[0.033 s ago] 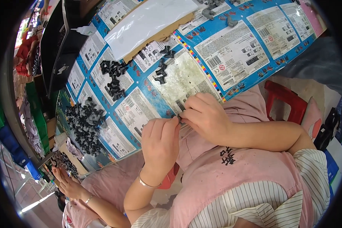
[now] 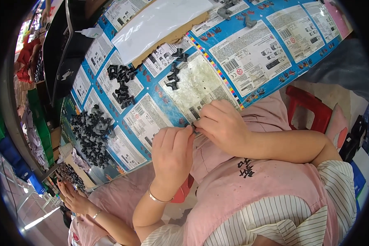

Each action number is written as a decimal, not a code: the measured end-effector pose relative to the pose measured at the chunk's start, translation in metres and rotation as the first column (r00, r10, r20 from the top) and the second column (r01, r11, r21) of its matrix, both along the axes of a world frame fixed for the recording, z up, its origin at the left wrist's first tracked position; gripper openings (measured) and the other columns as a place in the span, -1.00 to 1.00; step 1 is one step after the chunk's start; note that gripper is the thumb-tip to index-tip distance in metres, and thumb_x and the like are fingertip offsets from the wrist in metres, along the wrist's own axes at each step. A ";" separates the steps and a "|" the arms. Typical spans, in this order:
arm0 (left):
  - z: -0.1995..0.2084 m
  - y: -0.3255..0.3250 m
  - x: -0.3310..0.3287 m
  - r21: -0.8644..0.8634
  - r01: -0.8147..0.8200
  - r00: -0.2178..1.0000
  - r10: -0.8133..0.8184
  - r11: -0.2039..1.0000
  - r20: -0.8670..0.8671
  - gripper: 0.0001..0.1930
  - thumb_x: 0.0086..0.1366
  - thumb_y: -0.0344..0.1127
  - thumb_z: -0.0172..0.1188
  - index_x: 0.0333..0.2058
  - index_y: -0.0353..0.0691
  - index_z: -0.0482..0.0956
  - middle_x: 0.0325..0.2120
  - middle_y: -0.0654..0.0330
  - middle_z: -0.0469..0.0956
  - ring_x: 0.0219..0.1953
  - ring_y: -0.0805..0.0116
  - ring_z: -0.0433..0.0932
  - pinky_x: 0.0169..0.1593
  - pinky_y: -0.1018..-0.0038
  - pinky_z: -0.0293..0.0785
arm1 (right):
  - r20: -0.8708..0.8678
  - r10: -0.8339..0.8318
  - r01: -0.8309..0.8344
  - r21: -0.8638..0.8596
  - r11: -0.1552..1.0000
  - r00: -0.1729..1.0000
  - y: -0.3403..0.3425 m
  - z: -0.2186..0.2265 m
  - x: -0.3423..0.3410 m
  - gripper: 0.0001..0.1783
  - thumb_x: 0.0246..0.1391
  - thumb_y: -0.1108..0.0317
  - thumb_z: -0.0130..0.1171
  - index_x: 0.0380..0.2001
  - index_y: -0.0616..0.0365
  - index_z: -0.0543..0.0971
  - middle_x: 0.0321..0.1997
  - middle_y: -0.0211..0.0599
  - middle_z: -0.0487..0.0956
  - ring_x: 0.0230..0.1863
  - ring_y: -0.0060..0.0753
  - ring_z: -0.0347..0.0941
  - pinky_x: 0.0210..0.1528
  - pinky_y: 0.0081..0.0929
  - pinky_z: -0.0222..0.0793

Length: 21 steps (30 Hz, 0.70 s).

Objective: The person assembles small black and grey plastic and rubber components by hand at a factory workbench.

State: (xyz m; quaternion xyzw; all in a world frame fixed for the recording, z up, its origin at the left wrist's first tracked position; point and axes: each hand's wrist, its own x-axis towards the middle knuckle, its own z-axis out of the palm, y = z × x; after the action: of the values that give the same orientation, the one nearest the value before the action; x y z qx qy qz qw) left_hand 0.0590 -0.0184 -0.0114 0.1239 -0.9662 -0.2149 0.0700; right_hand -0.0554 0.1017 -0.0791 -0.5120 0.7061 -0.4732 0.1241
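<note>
My left hand [image 2: 172,149] and my right hand [image 2: 222,126] meet at the table's near edge, fingertips almost touching. Between their pinched fingers is a small dark piece [image 2: 194,128], mostly covered, so its shape does not show. Just beyond them, a short row of small black plastic parts [image 2: 173,76] lies along a worn, whitish patch of the tabletop. Farther left sits a cluster of similar black parts [image 2: 123,84]. A large heap of black and grey parts [image 2: 92,135] is piled near the table's left end.
Printed blue-and-white sheets cover the table [image 2: 250,61]. A white board [image 2: 160,24] with a cardboard edge lies at the back, near a small white bottle [image 2: 90,32]. Grey parts [image 2: 250,22] rest at the far right. Another person's hand [image 2: 74,199] works at lower left; a red stool [image 2: 305,108] stands right.
</note>
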 end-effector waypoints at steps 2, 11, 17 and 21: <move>0.000 -0.004 -0.001 0.035 0.012 0.999 -0.014 0.999 0.041 -0.76 -0.01 -0.54 0.30 -0.31 -0.27 0.54 -0.44 0.16 0.49 -0.38 0.17 0.46 -0.30 0.33 0.36 | -0.031 0.000 -0.001 -0.016 1.000 1.000 0.000 -0.002 0.000 -0.81 -0.29 0.47 0.31 -0.48 0.17 0.56 -0.45 -0.35 0.38 -0.35 -0.25 0.33 -0.32 -0.35 0.21; 0.014 -0.010 -0.013 -0.120 0.126 0.927 -0.074 0.985 0.368 -0.78 0.06 -0.34 0.31 -0.37 -0.26 0.45 -0.49 0.12 0.44 -0.41 0.11 0.41 -0.34 0.28 0.32 | -0.043 0.024 -0.023 0.023 0.999 0.999 0.001 -0.003 -0.002 -0.80 -0.28 0.42 0.26 -0.46 0.18 0.58 -0.45 -0.38 0.38 -0.35 -0.31 0.31 -0.31 -0.40 0.19; 0.012 -0.012 -0.019 -0.091 0.190 0.821 -0.107 0.978 0.562 -0.77 0.09 -0.29 0.25 -0.45 -0.25 0.38 -0.53 0.11 0.36 -0.42 0.11 0.39 -0.34 0.26 0.35 | -0.070 -0.005 0.005 0.004 1.000 0.998 -0.001 -0.004 0.000 -0.89 -0.27 0.35 0.10 -0.60 0.15 0.47 -0.44 -0.39 0.35 -0.32 -0.35 0.29 -0.27 -0.44 0.20; 0.012 -0.019 -0.024 -0.046 0.284 0.767 -0.197 0.958 0.611 -0.75 0.11 -0.23 0.24 -0.47 -0.24 0.36 -0.54 0.14 0.35 -0.42 0.18 0.39 -0.35 0.32 0.36 | -0.038 -0.004 0.003 -0.002 1.000 0.999 -0.002 -0.003 0.000 -0.86 -0.30 0.35 0.12 -0.58 0.16 0.49 -0.43 -0.39 0.37 -0.34 -0.36 0.30 -0.29 -0.44 0.19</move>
State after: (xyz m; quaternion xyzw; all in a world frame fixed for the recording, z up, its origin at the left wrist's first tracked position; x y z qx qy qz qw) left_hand 0.0347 -0.0374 0.0003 0.0554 -0.9584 -0.1054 -0.2595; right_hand -0.0553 0.0996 -0.0824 -0.5199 0.7087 -0.4643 0.1091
